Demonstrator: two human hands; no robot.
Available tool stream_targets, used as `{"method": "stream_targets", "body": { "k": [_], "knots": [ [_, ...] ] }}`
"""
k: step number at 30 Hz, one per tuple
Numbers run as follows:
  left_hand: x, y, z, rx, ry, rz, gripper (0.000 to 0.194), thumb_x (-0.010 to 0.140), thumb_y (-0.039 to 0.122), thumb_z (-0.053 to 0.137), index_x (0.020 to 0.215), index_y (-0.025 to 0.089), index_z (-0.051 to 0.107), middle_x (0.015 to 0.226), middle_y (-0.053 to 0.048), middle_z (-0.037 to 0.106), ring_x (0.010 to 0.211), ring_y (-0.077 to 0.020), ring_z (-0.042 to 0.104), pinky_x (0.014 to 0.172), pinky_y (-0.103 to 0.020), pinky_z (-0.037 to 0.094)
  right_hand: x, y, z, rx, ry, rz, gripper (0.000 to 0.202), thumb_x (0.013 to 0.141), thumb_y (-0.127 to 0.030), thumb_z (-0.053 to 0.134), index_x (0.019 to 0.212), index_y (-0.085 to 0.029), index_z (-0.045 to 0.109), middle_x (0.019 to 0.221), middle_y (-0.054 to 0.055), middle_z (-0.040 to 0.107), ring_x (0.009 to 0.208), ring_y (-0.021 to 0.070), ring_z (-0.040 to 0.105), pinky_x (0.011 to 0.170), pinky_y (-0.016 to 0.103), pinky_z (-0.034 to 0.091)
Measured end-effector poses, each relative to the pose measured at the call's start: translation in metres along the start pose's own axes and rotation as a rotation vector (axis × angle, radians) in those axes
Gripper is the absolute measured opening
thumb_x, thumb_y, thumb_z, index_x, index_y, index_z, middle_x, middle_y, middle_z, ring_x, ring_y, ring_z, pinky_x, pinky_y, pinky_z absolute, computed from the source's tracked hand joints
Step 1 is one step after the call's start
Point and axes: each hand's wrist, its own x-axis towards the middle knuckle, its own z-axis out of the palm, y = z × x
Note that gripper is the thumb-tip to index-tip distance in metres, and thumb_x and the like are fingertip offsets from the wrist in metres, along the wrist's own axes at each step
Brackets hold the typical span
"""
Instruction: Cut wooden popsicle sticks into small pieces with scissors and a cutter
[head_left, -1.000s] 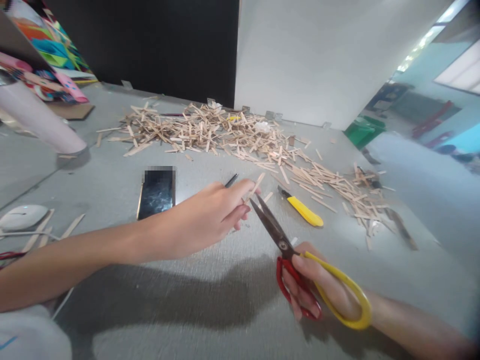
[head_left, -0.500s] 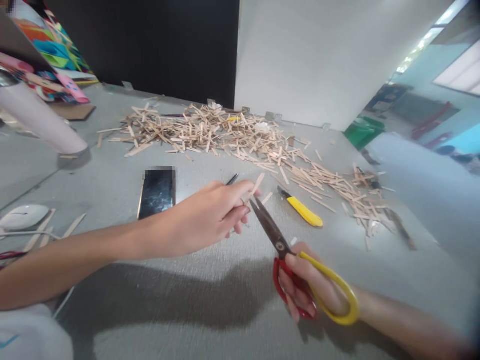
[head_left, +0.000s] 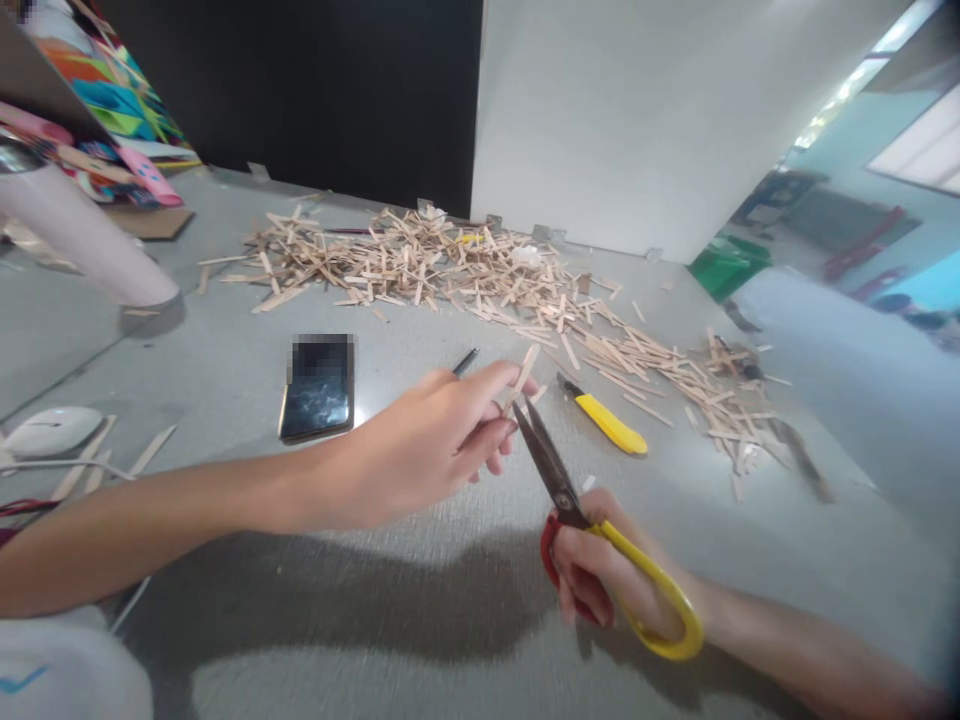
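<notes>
Between the fingers of my left hand (head_left: 442, 440) is a thin wooden stick (head_left: 523, 378), its upper end pointing up and to the right. My right hand (head_left: 611, 570) is wrapped round the scissors (head_left: 562, 500), which have one red and one yellow handle. The blades are slightly apart, with their tips at the lower part of the stick. Whether the tips touch it I cannot tell. A yellow cutter (head_left: 611, 423) lies to the right of the stick, and a dark pen (head_left: 465, 362) is partly behind my left hand.
A long heap of wooden sticks (head_left: 405, 265) spreads along the back of the grey table (head_left: 337, 620). At the left are a phone (head_left: 319, 395), a white mouse (head_left: 54, 432) and a pale bottle (head_left: 90, 235). A green bin (head_left: 729, 265) stands beyond the table.
My left hand and the stick have shifted a little to the right. The scissors in my right hand have turned slightly, their tips still close to the stick.
</notes>
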Motion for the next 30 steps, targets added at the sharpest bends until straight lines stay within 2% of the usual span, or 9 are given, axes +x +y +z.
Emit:
{"method": "stream_targets", "body": {
  "k": [3, 6, 9, 12, 16, 21, 26, 30],
  "knots": [
    [0.000, -0.002, 0.003, 0.054, 0.012, 0.039, 0.024, 0.112, 0.021, 0.051, 0.135, 0.023, 0.056, 0.093, 0.000, 0.079, 0.069, -0.0120, 0.074, 0.060, -0.019, 0.055, 0.001, 0.003, 0.002, -0.001, 0.014, -0.006, 0.069, 0.094, -0.080, 0.065, 0.058, -0.023, 0.051, 0.039, -0.007, 0.043, 0.035, 0.0077, 0.041, 0.044, 0.022, 0.045],
    [-0.002, -0.001, 0.006, 0.129, 0.035, 0.051, 0.031, 0.111, 0.017, 0.048, 0.140, 0.020, 0.055, 0.083, 0.001, 0.076, 0.062, -0.0130, 0.069, 0.058, -0.021, 0.051, 0.002, 0.003, 0.003, -0.036, 0.067, -0.012, 0.068, 0.095, -0.079, 0.064, 0.059, -0.024, 0.049, 0.040, -0.008, 0.042, 0.035, 0.0073, 0.040, 0.042, 0.021, 0.043],
    [-0.005, -0.001, 0.009, 0.252, 0.082, 0.081, 0.034, 0.110, 0.017, 0.047, 0.143, 0.018, 0.055, 0.081, 0.000, 0.075, 0.064, -0.0159, 0.070, 0.064, -0.024, 0.053, 0.002, 0.000, 0.002, -0.116, 0.108, -0.021, 0.065, 0.094, -0.075, 0.069, 0.060, -0.023, 0.048, 0.045, -0.007, 0.046, 0.038, 0.0065, 0.040, 0.040, 0.019, 0.039],
    [-0.009, -0.006, 0.013, 0.329, 0.111, 0.101, 0.037, 0.109, 0.017, 0.049, 0.145, 0.018, 0.054, 0.083, -0.002, 0.075, 0.069, -0.0188, 0.073, 0.068, -0.026, 0.053, 0.000, -0.001, -0.001, -0.121, 0.071, 0.027, 0.068, 0.096, -0.078, 0.064, 0.059, -0.023, 0.050, 0.042, -0.008, 0.044, 0.036, 0.0071, 0.041, 0.041, 0.020, 0.041],
    [-0.007, -0.011, 0.018, 0.298, 0.123, 0.058, 0.034, 0.109, 0.019, 0.050, 0.143, 0.018, 0.057, 0.081, -0.002, 0.076, 0.067, -0.0190, 0.072, 0.067, -0.028, 0.053, -0.001, 0.004, -0.004, -0.080, 0.034, 0.111, 0.072, 0.095, -0.086, 0.056, 0.060, -0.023, 0.051, 0.039, -0.007, 0.042, 0.032, 0.0083, 0.042, 0.037, 0.020, 0.037],
    [-0.003, -0.009, 0.018, 0.241, 0.115, 0.025, 0.037, 0.112, 0.022, 0.046, 0.148, 0.018, 0.054, 0.080, -0.001, 0.077, 0.064, -0.0169, 0.071, 0.065, -0.027, 0.053, 0.005, 0.010, -0.004, -0.116, 0.078, 0.017, 0.074, 0.095, -0.086, 0.056, 0.057, -0.023, 0.049, 0.039, -0.008, 0.039, 0.033, 0.0083, 0.043, 0.038, 0.020, 0.040],
    [-0.004, -0.008, 0.016, 0.207, 0.114, 0.037, 0.036, 0.112, 0.025, 0.049, 0.148, 0.021, 0.054, 0.081, 0.000, 0.077, 0.070, -0.0172, 0.073, 0.071, -0.027, 0.056, 0.005, 0.004, -0.001, -0.187, 0.108, 0.006, 0.076, 0.095, -0.085, 0.056, 0.053, -0.023, 0.049, 0.041, -0.004, 0.045, 0.034, 0.0069, 0.040, 0.035, 0.020, 0.029],
    [-0.004, -0.007, 0.015, 0.205, 0.120, 0.055, 0.034, 0.112, 0.024, 0.050, 0.146, 0.022, 0.055, 0.080, 0.000, 0.078, 0.071, -0.0179, 0.076, 0.072, -0.027, 0.057, 0.004, 0.002, 0.000, -0.182, 0.120, 0.012, 0.078, 0.096, -0.085, 0.057, 0.049, -0.023, 0.047, 0.038, -0.004, 0.043, 0.033, 0.0060, 0.035, 0.036, 0.021, 0.025]
  ]
}}
